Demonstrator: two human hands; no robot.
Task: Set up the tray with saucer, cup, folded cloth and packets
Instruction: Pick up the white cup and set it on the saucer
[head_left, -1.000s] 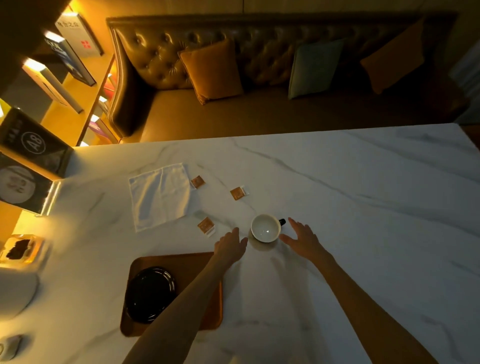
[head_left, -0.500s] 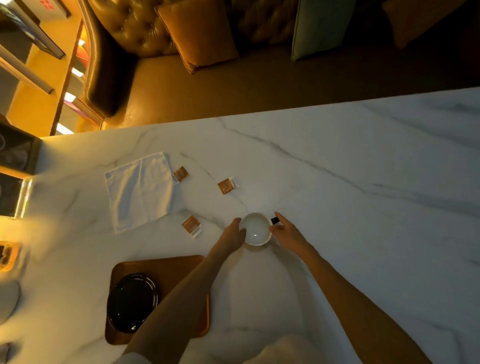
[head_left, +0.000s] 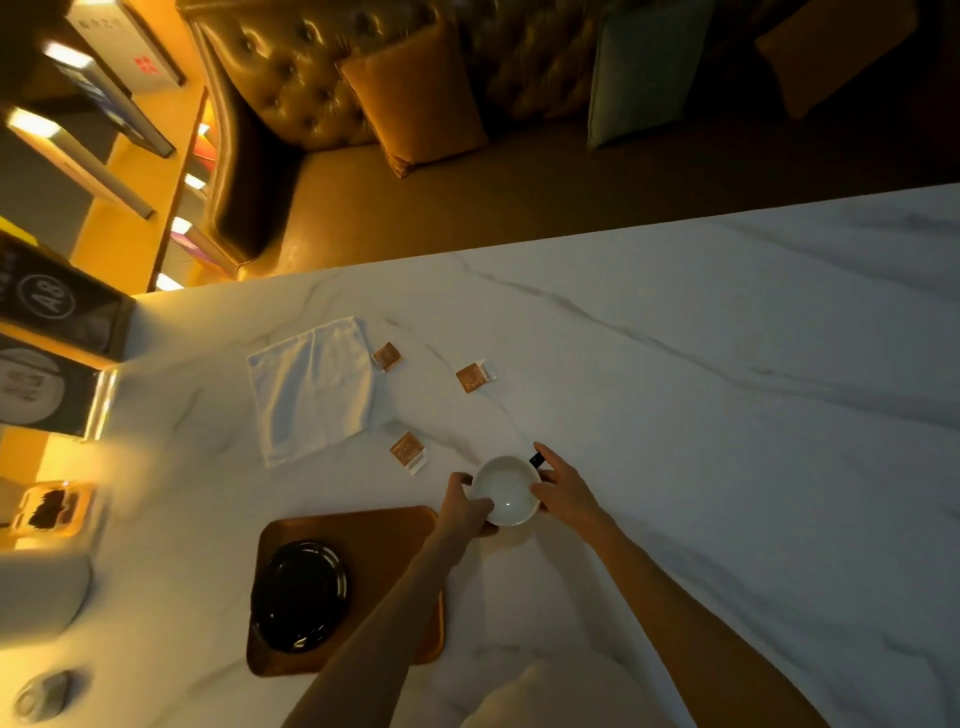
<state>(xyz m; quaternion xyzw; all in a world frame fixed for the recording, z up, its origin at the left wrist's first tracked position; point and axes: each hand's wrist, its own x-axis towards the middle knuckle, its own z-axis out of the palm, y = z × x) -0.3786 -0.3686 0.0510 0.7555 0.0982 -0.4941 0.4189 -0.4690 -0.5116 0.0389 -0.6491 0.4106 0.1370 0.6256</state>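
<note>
Tray (head_left: 410, 525) sits near the front edge of the marble table (head_left: 727, 415), black saucer (head_left: 298, 595) on its left half. Cloth (head_left: 311, 389) and three packets (head_left: 408, 451) lie beyond. Left hand (head_left: 465, 506) and right hand (head_left: 563, 491) clasp the white cup (head_left: 506, 491) between them, just right of the tray.

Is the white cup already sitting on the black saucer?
No: the cup is held between both hands on the marble table, beside the tray, while the saucer lies bare.
</note>
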